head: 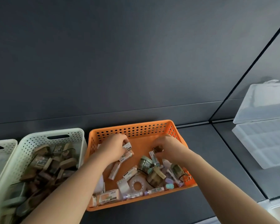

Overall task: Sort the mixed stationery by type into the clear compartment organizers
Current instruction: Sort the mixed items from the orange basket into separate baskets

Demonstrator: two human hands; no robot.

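Dark grey wall (120,54) behind and a dark grey surface (217,151) below, with a thin black seam across the right part. At the far right on the surface, a clear compartment organizer (265,143) with raised lid (265,101); too pale to tell what lies in the compartments. At the left, a white basket (39,136) with many small holes, full of brown wooden stamps (44,162); at the picture edge, part of 1 more white basket. Just beside it, well apart from the organizer, an orange basket (136,126) holding the mixed stationery (152,175). Both bare forearms reaching into this basket. Left hand (113,147) near the far left wall, fingers curled round small white boxes (127,146). Right hand (166,147) near the far right corner, fingertips pinching a small dark brown thing (158,148), too blurred to name. Lower in the basket, greenish tape rolls (145,162), a white round tape dispenser (137,183), more white boxes, and 2 tiny pastel pieces (169,183) near the front wall.
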